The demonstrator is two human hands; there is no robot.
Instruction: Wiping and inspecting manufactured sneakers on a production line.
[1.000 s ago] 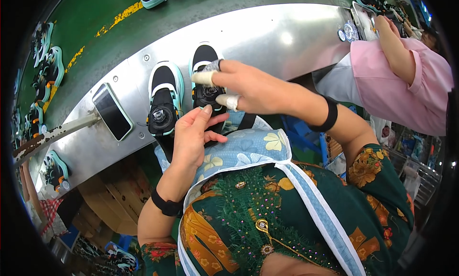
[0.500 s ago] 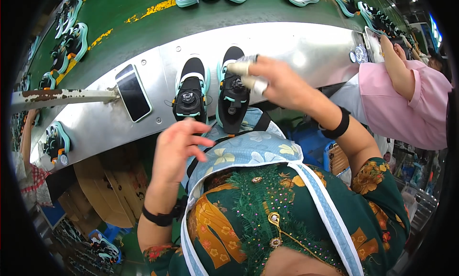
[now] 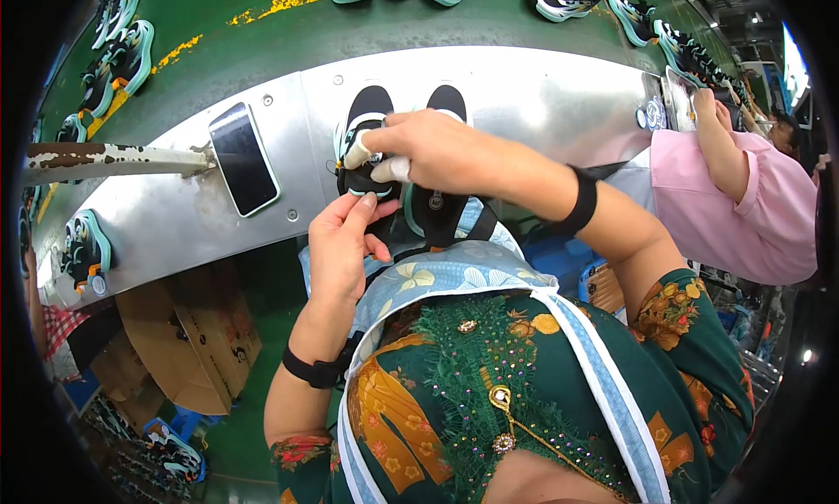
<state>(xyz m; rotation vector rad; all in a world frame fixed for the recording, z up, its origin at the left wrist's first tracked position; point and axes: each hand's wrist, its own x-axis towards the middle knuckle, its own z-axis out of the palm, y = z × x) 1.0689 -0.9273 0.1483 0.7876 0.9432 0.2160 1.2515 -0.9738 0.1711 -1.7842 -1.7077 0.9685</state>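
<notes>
Two black sneakers with mint-green and white trim stand side by side on the metal bench, toes pointing away from me. My left hand [image 3: 341, 246] pinches the teal-edged tongue at the near end of the left sneaker [image 3: 370, 100], thumb against index finger. My right hand [image 3: 428, 150] reaches across from the right, its pale finger cots [image 3: 390, 169] pressed onto the upper of that same sneaker. What lies under those fingertips is hidden. Partly covered by my right hand and wrist is the right sneaker [image 3: 433, 211], which neither hand grips.
On the metal bench [image 3: 524, 93] lies a phone [image 3: 244, 159], beside a chipped metal bar [image 3: 114, 161]. Beyond is a green belt [image 3: 210, 85] carrying several sneakers. A single sneaker [image 3: 86, 249] stands at the bench's left end. A co-worker in a pink sleeve [image 3: 725, 207] sits right.
Both hands have come together at the left sneaker. My right hand moved left from the right sneaker; my left hand moved up slightly and closed on the tongue.
</notes>
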